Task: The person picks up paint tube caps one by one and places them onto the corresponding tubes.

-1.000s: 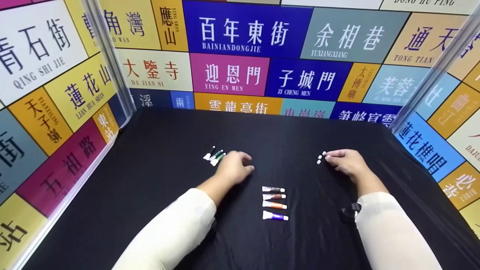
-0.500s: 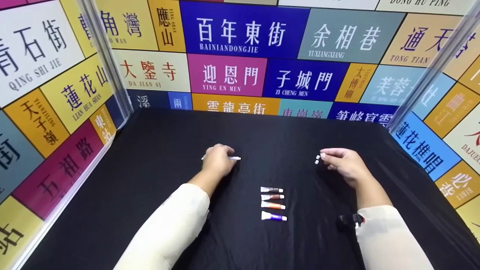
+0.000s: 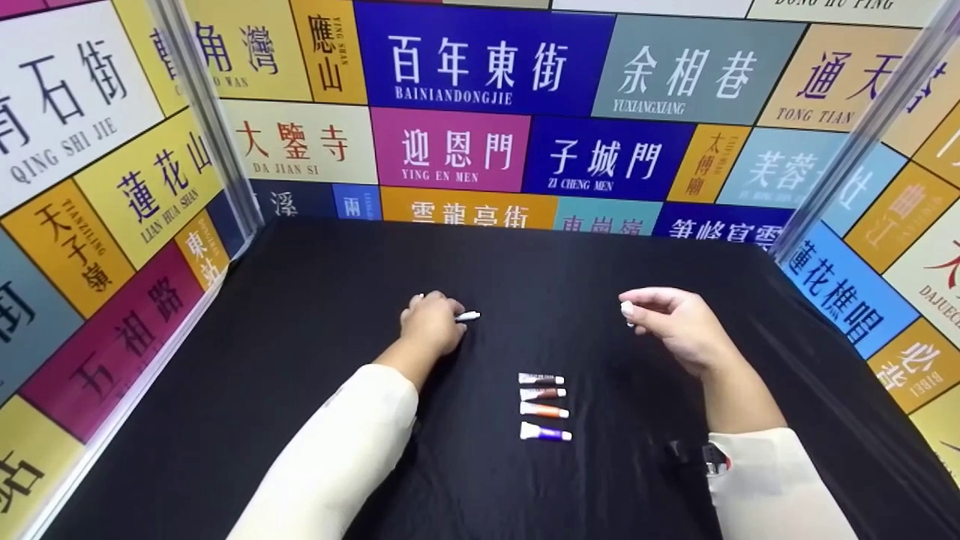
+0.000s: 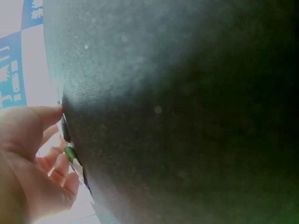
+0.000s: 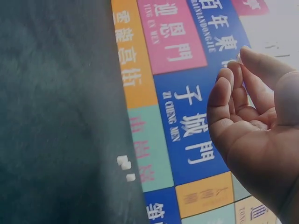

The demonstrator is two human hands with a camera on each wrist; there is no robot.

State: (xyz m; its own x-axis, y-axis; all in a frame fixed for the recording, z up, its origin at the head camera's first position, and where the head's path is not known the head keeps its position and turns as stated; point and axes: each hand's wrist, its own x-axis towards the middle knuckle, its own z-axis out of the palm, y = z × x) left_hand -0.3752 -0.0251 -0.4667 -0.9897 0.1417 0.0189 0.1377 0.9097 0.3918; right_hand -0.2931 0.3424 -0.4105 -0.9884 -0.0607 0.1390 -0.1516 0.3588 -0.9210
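Note:
In the head view my left hand (image 3: pixel 433 324) is low over the cloth at centre left, its fingers about a small paint tube (image 3: pixel 468 316) whose white-capped end sticks out to the right. A green paint tube (image 4: pixel 70 154) lies by those fingers in the left wrist view; other tubes there are mostly hidden. To the right, my right hand (image 3: pixel 679 326) pinches a small white piece (image 3: pixel 625 307), much like a tube cap, between thumb and fingertip. Below it, a few similar white pieces (image 5: pixel 124 162) lie on the cloth.
A column of several paint tubes, among them an orange one (image 3: pixel 545 410) and a purple one (image 3: pixel 546 432), lies between the forearms. Black cloth (image 3: pixel 337 300) covers the table. Panels with street names (image 3: pixel 487 67) stand behind and at the sides.
My left hand has moved left onto the group of tubes and now covers them. The right hand has shifted slightly left over the white pieces and pinches one. The tube column stays put.

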